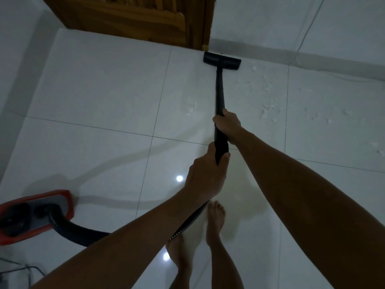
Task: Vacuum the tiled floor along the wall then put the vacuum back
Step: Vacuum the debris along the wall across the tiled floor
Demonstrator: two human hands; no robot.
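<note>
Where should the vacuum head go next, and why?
Probably sideways to the right along the wall. The floor head sits at the baseboard beside the wooden door, while white debris is scattered on the tiles to its right. Both the left hand and right hand already hold the wand.

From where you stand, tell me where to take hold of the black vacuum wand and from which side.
Grip the wand on its thicker near end, from above, as both hands do now: the right hand further along, the left hand at the end where the hose joins. The tube slants down to the floor head by the wall, so a spread grip likely steers best.
</note>
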